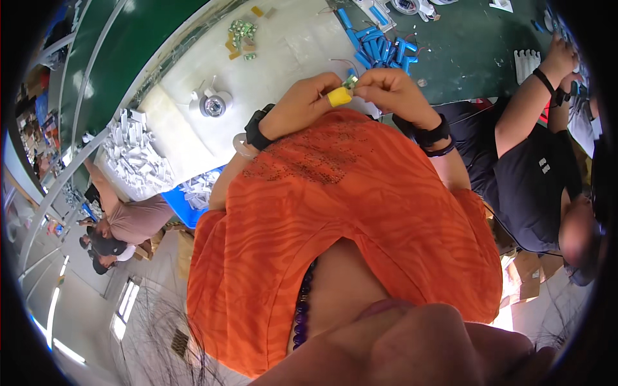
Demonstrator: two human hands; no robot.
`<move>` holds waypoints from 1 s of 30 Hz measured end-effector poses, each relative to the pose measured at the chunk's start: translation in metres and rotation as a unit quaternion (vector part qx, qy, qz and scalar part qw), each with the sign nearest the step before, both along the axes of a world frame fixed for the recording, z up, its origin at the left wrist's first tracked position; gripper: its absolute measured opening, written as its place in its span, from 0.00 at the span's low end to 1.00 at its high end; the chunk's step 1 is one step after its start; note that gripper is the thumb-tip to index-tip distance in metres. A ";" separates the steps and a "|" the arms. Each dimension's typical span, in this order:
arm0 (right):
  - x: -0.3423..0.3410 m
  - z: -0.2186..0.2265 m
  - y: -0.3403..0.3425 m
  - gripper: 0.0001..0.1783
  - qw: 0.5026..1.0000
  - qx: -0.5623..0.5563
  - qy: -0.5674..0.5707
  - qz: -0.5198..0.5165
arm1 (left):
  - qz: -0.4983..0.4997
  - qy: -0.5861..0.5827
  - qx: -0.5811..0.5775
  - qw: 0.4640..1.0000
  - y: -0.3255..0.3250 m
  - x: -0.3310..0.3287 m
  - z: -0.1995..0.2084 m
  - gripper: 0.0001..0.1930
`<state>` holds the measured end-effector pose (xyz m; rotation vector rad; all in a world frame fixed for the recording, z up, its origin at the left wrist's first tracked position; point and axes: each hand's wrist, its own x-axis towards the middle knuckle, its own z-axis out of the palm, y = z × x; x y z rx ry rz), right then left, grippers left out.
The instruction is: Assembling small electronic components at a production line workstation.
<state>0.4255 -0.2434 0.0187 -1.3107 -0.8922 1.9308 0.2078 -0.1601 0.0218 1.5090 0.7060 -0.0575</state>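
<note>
Both my hands meet above the near edge of the bench, close to my orange top. My left hand point(309, 96) is closed in a pinch, with a yellow cover point(339, 96) at its thumb tip. Between the fingertips sits a small green circuit board point(350, 82), partly hidden. From the other side my right hand point(393, 90) pinches at the same board. A thin red wire rises by the left fingertips. Just beyond the hands lies a pile of blue cylindrical battery cells point(380, 48), some with wires.
Small green boards point(243, 29) lie farther back on the pale mat point(296, 51). A white roll point(215, 105) stands left of my hands. White plastic casings point(135, 154) are heaped at left, above a blue bin point(177, 204). Co-workers sit on both sides; one in black point(528, 167) is close at right.
</note>
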 end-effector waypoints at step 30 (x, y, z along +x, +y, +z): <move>0.026 -0.063 0.041 0.11 0.813 0.265 -0.502 -0.130 | 0.367 0.073 0.174 0.911 0.036 -0.076 -0.080 0.14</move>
